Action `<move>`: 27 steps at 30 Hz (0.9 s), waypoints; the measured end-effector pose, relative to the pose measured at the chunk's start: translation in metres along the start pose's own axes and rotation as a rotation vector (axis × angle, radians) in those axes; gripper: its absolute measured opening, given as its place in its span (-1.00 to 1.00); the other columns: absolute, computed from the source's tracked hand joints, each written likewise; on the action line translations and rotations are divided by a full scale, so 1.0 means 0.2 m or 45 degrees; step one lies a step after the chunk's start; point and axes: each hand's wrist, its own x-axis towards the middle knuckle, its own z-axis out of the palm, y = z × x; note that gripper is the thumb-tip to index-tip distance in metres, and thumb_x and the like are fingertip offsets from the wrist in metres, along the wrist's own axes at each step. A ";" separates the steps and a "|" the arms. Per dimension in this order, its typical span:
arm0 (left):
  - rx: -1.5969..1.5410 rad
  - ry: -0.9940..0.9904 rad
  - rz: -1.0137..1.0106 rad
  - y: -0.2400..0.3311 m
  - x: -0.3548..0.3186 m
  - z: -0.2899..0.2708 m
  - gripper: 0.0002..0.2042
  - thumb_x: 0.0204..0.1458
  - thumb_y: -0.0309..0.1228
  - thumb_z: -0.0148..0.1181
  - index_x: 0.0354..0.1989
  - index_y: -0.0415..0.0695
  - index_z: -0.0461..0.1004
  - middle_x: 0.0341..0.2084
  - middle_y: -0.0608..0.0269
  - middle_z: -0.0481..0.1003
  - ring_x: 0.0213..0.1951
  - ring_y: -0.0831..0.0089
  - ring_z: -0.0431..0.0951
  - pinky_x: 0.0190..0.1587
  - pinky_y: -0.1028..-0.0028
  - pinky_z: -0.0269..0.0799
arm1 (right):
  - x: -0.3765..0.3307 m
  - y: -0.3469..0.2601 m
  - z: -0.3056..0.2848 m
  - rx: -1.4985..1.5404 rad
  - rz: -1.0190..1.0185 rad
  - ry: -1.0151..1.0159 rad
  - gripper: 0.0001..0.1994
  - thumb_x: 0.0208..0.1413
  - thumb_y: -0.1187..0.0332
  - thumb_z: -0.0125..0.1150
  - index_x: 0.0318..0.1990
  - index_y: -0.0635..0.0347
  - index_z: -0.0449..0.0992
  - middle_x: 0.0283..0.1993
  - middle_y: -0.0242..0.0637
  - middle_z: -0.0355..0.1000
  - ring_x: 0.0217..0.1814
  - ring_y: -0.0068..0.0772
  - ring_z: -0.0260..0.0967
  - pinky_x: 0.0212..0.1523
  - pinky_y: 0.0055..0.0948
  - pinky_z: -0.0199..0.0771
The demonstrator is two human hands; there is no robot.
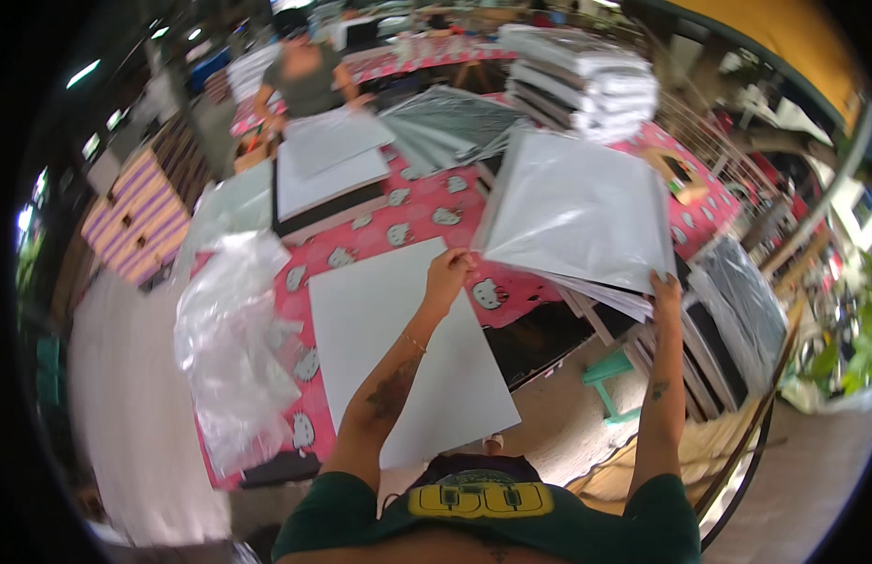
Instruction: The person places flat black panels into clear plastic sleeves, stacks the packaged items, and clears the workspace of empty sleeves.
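A white panel in a clear plastic sleeve (577, 211) tops a stack at the right of the table, its near edge lifted a little above loose white sheets (610, 299). My right hand (665, 288) grips its near right corner, fingers curled round the edge. At its near left corner my left hand (452, 273) is closed in a pinch, seemingly on the sleeve's edge; blur hides the exact contact. Below my left forearm, a large bare white board (389, 320) lies across the table's near edge.
Crumpled clear plastic (234, 357) lies left on the pink patterned tablecloth (346, 258). Behind are a stack of white panels (332, 174), a fan of grey plastic sleeves (450, 127) and wrapped bundles (586, 80). Across the table stands a person (309, 80). A green stool (605, 381) is below.
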 end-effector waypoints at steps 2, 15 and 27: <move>0.340 0.084 0.280 0.04 -0.25 -0.11 -0.75 0.14 -0.40 0.06 -0.07 -0.28 0.42 -0.34 0.20 0.53 -0.36 0.48 0.56 -0.28 0.54 0.42 | 0.09 0.04 -0.16 -0.609 -0.094 0.047 -0.41 0.04 0.16 0.27 0.11 0.44 0.30 -0.11 0.02 0.42 -0.19 -0.16 0.46 -0.41 -0.28 0.53; 1.863 1.279 -0.099 -0.03 -1.87 -1.63 -0.53 -0.15 -0.47 0.21 0.05 -0.07 0.39 0.08 -0.07 0.24 0.13 -0.01 0.21 0.17 -0.03 0.11 | -0.46 -0.18 0.44 -1.749 -0.987 -0.173 -0.42 -0.07 0.15 0.30 0.18 -0.16 0.31 0.22 -0.23 0.24 0.25 -0.02 0.16 0.12 0.04 0.24; 1.212 0.226 0.439 0.60 -1.18 -1.38 -0.82 -0.16 -0.49 0.22 -0.37 -0.27 0.44 -0.55 0.07 0.46 -0.52 0.26 0.48 -0.40 0.33 0.42 | -2.20 -0.26 1.52 0.175 -0.252 -1.907 -0.74 0.06 0.37 0.22 -0.15 0.36 0.49 -0.27 -0.33 0.47 -0.21 -0.53 0.40 -0.17 -0.52 0.41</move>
